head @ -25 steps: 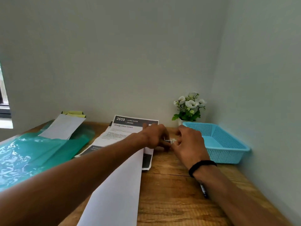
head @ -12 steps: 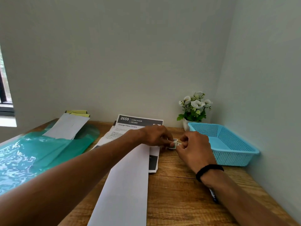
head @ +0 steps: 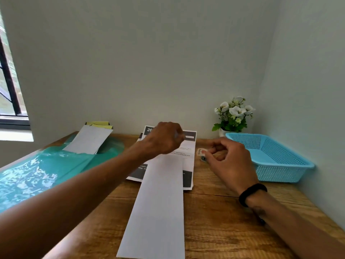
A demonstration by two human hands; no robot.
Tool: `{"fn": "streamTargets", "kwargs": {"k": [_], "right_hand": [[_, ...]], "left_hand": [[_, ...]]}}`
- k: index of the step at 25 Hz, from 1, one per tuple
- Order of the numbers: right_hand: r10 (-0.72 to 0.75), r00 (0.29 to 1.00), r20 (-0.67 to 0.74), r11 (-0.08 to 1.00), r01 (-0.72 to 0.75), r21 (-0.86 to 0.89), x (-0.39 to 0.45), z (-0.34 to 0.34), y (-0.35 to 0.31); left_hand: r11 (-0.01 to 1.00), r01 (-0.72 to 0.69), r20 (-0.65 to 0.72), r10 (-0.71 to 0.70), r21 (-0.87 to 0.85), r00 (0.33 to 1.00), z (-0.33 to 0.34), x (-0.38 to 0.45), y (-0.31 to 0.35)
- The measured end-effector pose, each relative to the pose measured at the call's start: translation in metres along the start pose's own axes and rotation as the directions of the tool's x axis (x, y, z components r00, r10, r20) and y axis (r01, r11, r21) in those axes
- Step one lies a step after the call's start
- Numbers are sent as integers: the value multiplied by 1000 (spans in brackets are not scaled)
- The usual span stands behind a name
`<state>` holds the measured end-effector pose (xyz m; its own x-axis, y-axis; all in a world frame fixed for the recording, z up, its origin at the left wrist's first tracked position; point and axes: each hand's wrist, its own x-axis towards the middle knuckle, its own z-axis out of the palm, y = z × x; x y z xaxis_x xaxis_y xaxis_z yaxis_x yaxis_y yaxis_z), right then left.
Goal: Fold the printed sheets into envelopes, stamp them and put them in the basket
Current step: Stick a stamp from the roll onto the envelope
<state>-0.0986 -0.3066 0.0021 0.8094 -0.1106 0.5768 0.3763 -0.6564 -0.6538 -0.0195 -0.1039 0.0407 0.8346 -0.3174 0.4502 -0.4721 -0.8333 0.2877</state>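
Right hand [head: 226, 158] pinches a small stamp [head: 201, 151] at the fingertips, just above the wooden table [head: 214, 221], right of the printed sheets [head: 183, 157]. Small roll-like item [head: 203, 159] sits under the stamp, too blurred to identify. Left hand [head: 164, 138] is raised over the printed sheets, fingers curled, motion-blurred; can't tell if it holds anything. Folded white sheet [head: 158, 202] lies lengthwise over the printed stack. Blue basket [head: 270, 157] sits against the right wall, flower pot [head: 233, 116] behind it. Teal plastic [head: 37, 171] at left with envelopes [head: 89, 141] on it.
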Motion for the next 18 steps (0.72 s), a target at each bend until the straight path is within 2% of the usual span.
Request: {"fn": "streamTargets", "kwargs": {"k": [1, 3, 6, 7, 9, 10, 11, 13, 15, 17, 18], "right_hand": [[20, 999, 38, 996, -23, 88, -1, 2, -2], [29, 983, 182, 975, -68, 210, -6, 5, -5], [-47, 903, 427, 992, -8, 128, -15, 16, -15], [-68, 879, 472, 996, 31, 86, -17, 20, -16], [-81, 869, 488, 997, 67, 45, -20, 26, -19], [-71, 877, 475, 997, 58, 41, -20, 27, -19], [-60, 883, 465, 998, 46, 41, -21, 28, -19], [-55, 890, 452, 998, 37, 48, -22, 29, -20], [-58, 903, 426, 998, 38, 54, -24, 29, -21], [-64, 940, 334, 991, 21, 131, -25, 24, -27], [-53, 962, 267, 975, -8, 222, -23, 19, -31]], "left_hand": [[991, 134, -25, -134, -31, 991, -10, -12, -11], [933, 334, 20, -335, -130, 942, -24, -43, -21], [826, 414, 156, -383, -383, 910, -32, -81, -28], [738, 434, 194, -393, -516, 899, -33, -88, -27], [477, 483, 289, -423, -734, 858, -31, -93, -32], [372, 502, 346, -411, -781, 843, -30, -93, -31], [317, 516, 384, -395, -796, 835, -28, -94, -32], [305, 548, 439, -358, -779, 824, -24, -95, -31], [394, 574, 469, -336, -718, 817, -25, -100, -29], [428, 542, 426, -342, -723, 838, -28, -103, -26], [393, 485, 363, -346, -781, 865, -30, -104, -25]]}}
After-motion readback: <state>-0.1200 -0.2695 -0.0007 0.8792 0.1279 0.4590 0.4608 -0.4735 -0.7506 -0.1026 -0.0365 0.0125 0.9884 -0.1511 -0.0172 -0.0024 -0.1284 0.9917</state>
